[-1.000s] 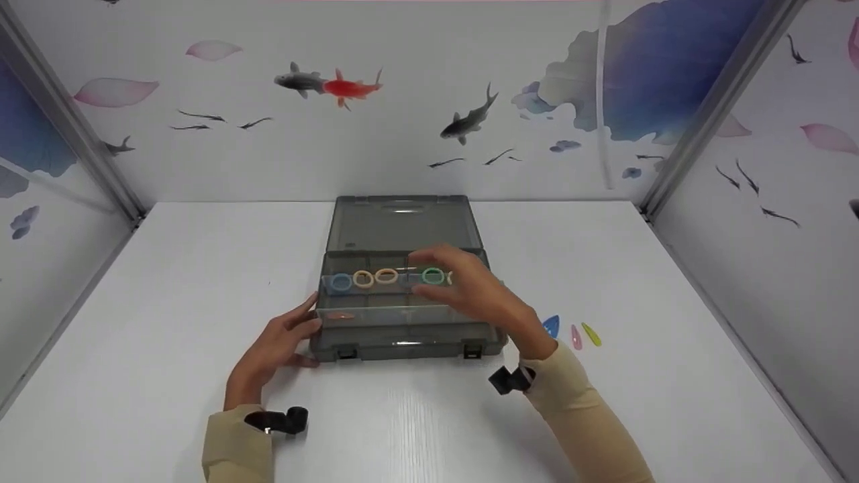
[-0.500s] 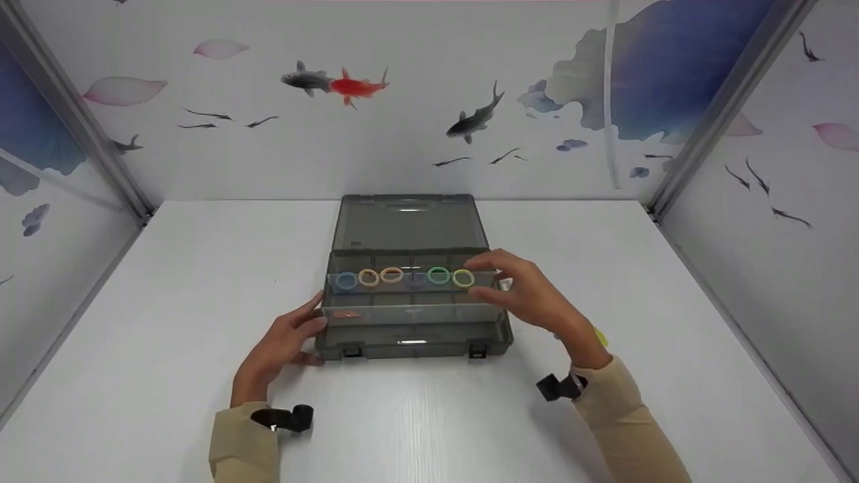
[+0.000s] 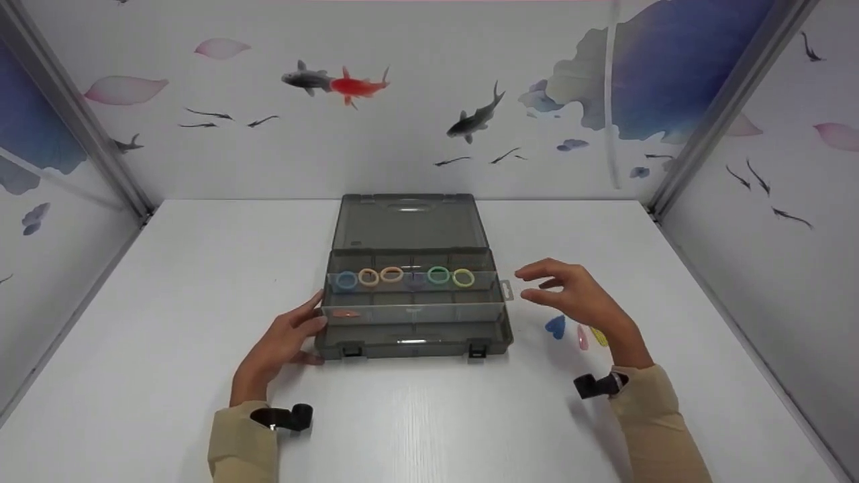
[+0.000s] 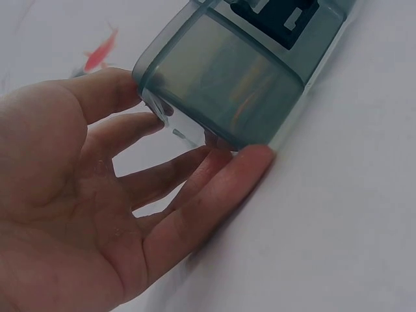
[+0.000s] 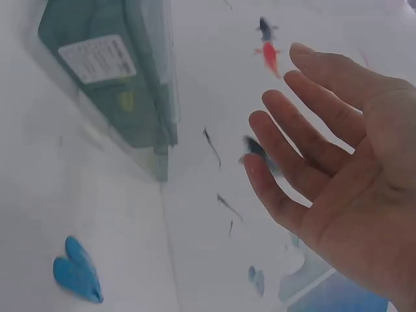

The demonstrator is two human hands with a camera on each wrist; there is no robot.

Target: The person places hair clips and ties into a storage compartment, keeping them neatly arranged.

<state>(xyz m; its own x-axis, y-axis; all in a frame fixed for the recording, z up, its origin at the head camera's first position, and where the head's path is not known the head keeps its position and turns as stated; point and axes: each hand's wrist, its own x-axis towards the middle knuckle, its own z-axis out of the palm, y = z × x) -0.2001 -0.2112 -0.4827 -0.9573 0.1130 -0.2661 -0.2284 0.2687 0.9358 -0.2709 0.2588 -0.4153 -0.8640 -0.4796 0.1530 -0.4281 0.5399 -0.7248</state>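
Observation:
A grey see-through plastic organizer box (image 3: 413,349) stands with its lid (image 3: 411,225) folded back. Small rings lie in a row of its compartments: a blue ring (image 3: 346,282), two peach ones, a faint purple one, a green ring (image 3: 430,276) and a yellow ring (image 3: 454,278). An orange-red clip (image 3: 346,314) shows in a front compartment at the left. My left hand (image 3: 285,339) rests against the box's left end, thumb near the top corner and little finger low in the left wrist view. My right hand (image 3: 577,295) hovers right of the box, fingers apart, holding nothing.
On the white table beneath my right hand lie a blue heart-shaped hair clip (image 3: 556,327), a pink hair clip (image 3: 582,337) and a yellow hair clip (image 3: 598,337). A pale hanging tab (image 3: 507,290) juts from the box's right side. Printed walls enclose the table.
My right hand has moved right, from above the compartments to beyond the box's right side, uncovering the yellow ring. The left hand keeps its place at the box.

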